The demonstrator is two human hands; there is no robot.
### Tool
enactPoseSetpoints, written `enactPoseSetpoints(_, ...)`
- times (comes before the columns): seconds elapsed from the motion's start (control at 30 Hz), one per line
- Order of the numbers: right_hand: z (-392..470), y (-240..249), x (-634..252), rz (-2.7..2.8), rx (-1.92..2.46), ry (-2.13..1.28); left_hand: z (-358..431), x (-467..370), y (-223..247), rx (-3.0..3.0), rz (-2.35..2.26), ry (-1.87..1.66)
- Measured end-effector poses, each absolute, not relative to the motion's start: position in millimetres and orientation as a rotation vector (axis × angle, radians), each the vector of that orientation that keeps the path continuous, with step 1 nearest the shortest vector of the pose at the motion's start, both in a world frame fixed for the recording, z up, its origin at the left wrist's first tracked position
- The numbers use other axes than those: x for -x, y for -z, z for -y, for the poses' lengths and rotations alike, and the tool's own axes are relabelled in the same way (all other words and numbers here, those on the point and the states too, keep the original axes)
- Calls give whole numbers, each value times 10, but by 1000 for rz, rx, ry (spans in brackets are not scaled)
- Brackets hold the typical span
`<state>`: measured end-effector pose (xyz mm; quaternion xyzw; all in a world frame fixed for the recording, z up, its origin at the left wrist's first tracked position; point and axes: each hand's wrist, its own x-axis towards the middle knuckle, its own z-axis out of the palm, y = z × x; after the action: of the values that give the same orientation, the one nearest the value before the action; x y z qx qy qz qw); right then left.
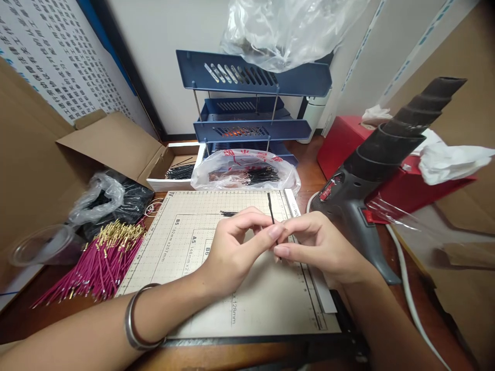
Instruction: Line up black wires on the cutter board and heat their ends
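A thin black cord (270,206) stands nearly upright above a cream paper trimmer board (181,299), its top end showing a slightly thicker section. My left hand (240,247) is closed in a pinch around it with thumb and forefinger. From the other side my right hand (320,242) pinches at the cord's lower part, its fingertips touching those of my left. The lower end is mostly hidden by the fingers. Beyond my left knuckles, a few short black cords (228,213) lie on the board.
Purple cords with gold ends (112,252) are heaped at left, near a clear plastic cup (46,247). Black cords fill a plastic bag (247,178) and a white box (170,183). A blue tray rack (247,131) stands behind; a heat gun (363,190) stands right, beside red tissue boxes (340,136).
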<state>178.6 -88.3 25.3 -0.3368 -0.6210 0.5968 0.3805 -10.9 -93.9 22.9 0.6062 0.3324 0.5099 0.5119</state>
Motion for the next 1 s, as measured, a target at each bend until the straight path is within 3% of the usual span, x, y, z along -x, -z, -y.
enactPoseSetpoints(0.33,884,-303,-1780,1647,884,-1466,913,113,-225,-1527,-888,-1211)
enactPoseSetpoints(0.5,756,-238,-1832,1455,1098,-1150,657,279,-381,-1700,-1041,-1267)
enactPoseSetpoints(0.77,570,-18,-2004,1097,1220,-1059,237,706,-594,-2690,-1218,-566)
enactPoseSetpoints(1.0,565,-12,-1986,1149,1246,-1043,211,605,-522,-2841,-1155,-291)
